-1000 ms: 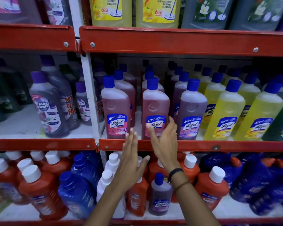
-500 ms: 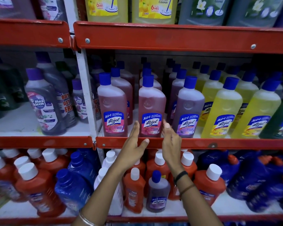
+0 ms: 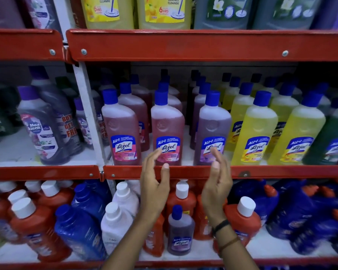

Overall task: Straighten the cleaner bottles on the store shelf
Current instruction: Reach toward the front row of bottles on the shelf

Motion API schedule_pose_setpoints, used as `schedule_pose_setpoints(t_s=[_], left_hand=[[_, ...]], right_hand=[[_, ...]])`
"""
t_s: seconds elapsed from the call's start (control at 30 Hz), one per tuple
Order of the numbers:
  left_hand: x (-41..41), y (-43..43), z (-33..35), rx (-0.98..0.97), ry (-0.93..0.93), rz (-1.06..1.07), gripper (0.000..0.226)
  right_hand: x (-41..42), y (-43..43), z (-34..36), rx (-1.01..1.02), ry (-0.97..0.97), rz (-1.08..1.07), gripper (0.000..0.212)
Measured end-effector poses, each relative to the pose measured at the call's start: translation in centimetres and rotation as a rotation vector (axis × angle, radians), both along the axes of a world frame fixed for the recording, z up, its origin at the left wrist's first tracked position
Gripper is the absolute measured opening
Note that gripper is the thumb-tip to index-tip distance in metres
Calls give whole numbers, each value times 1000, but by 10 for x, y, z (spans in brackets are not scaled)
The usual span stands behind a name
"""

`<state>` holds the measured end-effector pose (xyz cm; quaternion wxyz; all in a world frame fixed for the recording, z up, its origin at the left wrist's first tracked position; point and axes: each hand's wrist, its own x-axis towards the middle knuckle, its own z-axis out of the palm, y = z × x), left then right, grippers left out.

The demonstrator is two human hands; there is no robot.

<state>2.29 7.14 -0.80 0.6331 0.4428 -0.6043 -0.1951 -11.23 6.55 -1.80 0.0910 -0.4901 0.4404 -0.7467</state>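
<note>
left hand (image 3: 154,184) fingers spread, holding nothing, by the middle pink bottle (image 3: 167,131) on the middle shelf (image 3: 261,171) | right hand (image 3: 216,184) open, empty, before the purple bottle (image 3: 213,131) | progress: front row looks upright, labels forward; yellow bottles (image 3: 255,131) probably still unchecked | hidden: rear rows dark, contact with labels unclear

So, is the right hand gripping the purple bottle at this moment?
No, the right hand is open in front of the purple bottle, fingers not closed around it.

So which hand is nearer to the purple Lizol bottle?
Right. The right hand overlaps the purple Lizol bottle's label; the left hand is before the neighbouring pink bottle.
</note>
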Motion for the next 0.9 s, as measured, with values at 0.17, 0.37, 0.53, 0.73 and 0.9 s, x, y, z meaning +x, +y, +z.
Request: schedule_pose_setpoints(t_s=[0.17, 0.37, 0.53, 0.73, 0.9], left_hand=[[-47, -8, 6, 153, -274, -332, 64], [-68, -22, 2, 300, -314, -327, 73], [-68, -26, -1, 299, -253, -307, 72], [-73, -27, -5, 266, -242, -262, 70], [-106, -4, -1, -76, -49, -72, 45]], right_hand=[[-42, -15, 4, 193, -15, 128, 68], [-57, -22, 5, 257, 67, 239, 77], [-59, -21, 4, 232, 46, 252, 68], [-66, -21, 3, 231, -12, 323, 65], [-96, -5, 6, -30, -97, 162, 59]])
